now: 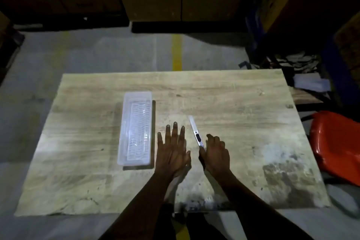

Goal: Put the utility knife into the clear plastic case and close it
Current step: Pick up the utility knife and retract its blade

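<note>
A white utility knife with a black slider points away from me near the middle of the wooden table. My right hand is curled around the knife's near end. My left hand lies flat on the table with fingers spread, just left of the knife and holding nothing. The clear plastic case lies lengthwise on the table to the left of my left hand, a ribbed insert showing inside it; whether its lid is on I cannot tell.
A red plastic chair stands off the table's right edge. Dark clutter sits beyond the far right corner. Past the table is grey floor with a yellow line and dark cabinets at the back.
</note>
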A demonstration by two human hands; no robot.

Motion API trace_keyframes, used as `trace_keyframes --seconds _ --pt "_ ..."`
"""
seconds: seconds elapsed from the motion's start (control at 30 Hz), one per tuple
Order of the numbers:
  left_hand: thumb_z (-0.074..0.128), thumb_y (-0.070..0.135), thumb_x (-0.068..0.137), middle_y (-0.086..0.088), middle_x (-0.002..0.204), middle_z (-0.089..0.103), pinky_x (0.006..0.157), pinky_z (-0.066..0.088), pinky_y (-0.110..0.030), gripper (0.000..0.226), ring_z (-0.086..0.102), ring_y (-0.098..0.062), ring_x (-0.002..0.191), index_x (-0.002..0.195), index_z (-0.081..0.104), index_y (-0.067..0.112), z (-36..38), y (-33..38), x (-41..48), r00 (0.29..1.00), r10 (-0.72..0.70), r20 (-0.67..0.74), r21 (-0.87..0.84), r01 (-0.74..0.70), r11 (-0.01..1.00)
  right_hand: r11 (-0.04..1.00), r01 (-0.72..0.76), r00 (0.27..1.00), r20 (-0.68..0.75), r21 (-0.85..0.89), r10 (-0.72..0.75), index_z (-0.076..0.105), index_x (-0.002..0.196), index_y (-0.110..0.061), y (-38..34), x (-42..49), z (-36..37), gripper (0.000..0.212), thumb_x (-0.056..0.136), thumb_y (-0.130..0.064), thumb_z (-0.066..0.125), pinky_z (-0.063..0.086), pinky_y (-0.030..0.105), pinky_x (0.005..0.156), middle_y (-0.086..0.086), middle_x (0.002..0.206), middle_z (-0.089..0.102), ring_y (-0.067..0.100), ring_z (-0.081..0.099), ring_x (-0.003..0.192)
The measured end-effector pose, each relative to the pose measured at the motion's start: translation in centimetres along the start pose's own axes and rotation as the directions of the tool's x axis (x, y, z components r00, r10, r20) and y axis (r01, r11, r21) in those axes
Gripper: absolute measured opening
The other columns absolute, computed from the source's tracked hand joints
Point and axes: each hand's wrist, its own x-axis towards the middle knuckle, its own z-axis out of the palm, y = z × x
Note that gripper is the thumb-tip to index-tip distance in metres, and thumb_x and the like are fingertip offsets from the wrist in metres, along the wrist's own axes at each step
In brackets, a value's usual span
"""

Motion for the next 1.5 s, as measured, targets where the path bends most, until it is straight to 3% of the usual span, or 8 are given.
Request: trace_keyframes --seconds 0.3,0.6,0.7,0.87,0.93,1.03,1.33,1.5 --pt "0.043 0.037 0.074 -0.011 0.107 0.059 0.073 0.045 -0.042 0.055 0.061 -0.032 0.085 0.125 0.045 0.017 2.8 1.2 0.9 0.978 -0.045 0.203 -0.077 0.062 0.995 0.974 -0.215 0.973 0.102 0.068 0.208 0.051 0.107 -0.01 -1.7 3.5 2.6 0.041 0.085 -0.045 0.057 0.048 0.039 0.068 0.01 0.107 0.056 0.033 0.057 0.097" --pt "0.044 0.03 0.084 -0.017 0.111 0.066 0.087 0.048 -0.04 0.037 0.061 -0.034 0.107 0.109 0.064 0.01 3.1 0.8 3.3 0.883 -0.155 0.444 -0.505 0.389 0.771 0.973 -0.232 0.966 0.12 0.012 0.229 0.054 0.104 -0.005 -2.7 4.7 3.2 0.03 0.082 -0.026 0.057 0.045 0.036 0.065 0.012 0.105 0.058 0.034 0.059 0.094" --pt "0.052 0.019 0.086 -0.018 0.092 0.073 0.086 0.049 -0.037 0.024 0.066 -0.031 0.093 0.087 0.07 0.003 2.8 0.9 3.9 0.838 -0.209 0.505 -0.638 0.525 0.563 0.979 -0.202 0.972 0.12 -0.012 0.202 0.055 0.1 -0.005 -2.7 4.7 3.1 0.028 0.078 -0.022 0.057 0.045 0.036 0.065 0.012 0.103 0.059 0.034 0.06 0.091" --pt "0.059 0.016 0.073 -0.003 0.052 0.052 0.047 0.031 -0.025 0.015 0.049 -0.021 0.05 0.06 0.066 0.014 1.6 1.9 4.2 0.681 -0.266 0.682 -0.728 0.666 -0.16 0.993 -0.105 0.992 0.061 -0.048 0.108 0.057 0.1 -0.005 -3.3 4.2 1.6 0.037 0.085 -0.04 0.055 0.045 0.041 0.073 0.012 0.101 0.061 0.036 0.064 0.088" --pt "0.056 0.017 0.074 -0.003 0.052 0.052 0.049 0.036 -0.025 0.016 0.044 -0.017 0.044 0.064 0.067 0.013 0.8 2.1 4.4 0.661 -0.216 0.719 -0.692 0.652 -0.311 0.997 -0.059 0.998 0.019 -0.053 0.06 0.057 0.098 -0.007 -3.7 3.7 0.2 0.041 0.087 -0.046 0.05 0.043 0.042 0.074 0.011 0.099 0.062 0.036 0.065 0.086" --pt "0.058 0.019 0.081 -0.017 0.073 0.063 0.062 0.044 -0.039 0.019 0.054 -0.024 0.06 0.077 0.07 0.004 -1.1 2.2 4.9 0.677 -0.24 0.695 -0.714 0.616 -0.332 1.0 -0.005 1.0 -0.027 -0.017 0.005 0.057 0.092 -0.008 -4.1 2.9 -2.5 0.03 0.084 -0.036 0.052 0.041 0.041 0.073 0.011 0.096 0.062 0.035 0.065 0.082" --pt "0.061 0.017 0.089 -0.022 0.09 0.073 0.056 0.057 -0.028 0.023 0.071 -0.027 0.067 0.098 0.07 -0.002 -7.7 2.6 3.0 0.814 -0.27 0.514 -0.855 0.461 -0.239 0.944 0.013 1.0 -0.014 0.331 -0.009 0.055 0.09 -0.017 -4.6 -0.5 -10.3 0.03 0.079 -0.044 0.06 0.038 0.031 0.057 0.001 0.086 0.064 0.025 0.062 0.076" --pt "0.062 0.015 0.088 -0.023 0.088 0.073 0.064 0.061 -0.038 0.021 0.073 -0.035 0.07 0.096 0.07 -0.003 -10.8 3.2 2.4 0.86 -0.294 0.418 -0.907 0.376 -0.191 0.528 -0.434 0.848 0.529 0.73 -0.035 0.055 0.108 -0.016 -4.2 -1.0 -13.1 0.063 0.08 -0.072 0.046 0.057 0.033 0.051 0.016 0.082 0.07 0.029 0.071 0.057"
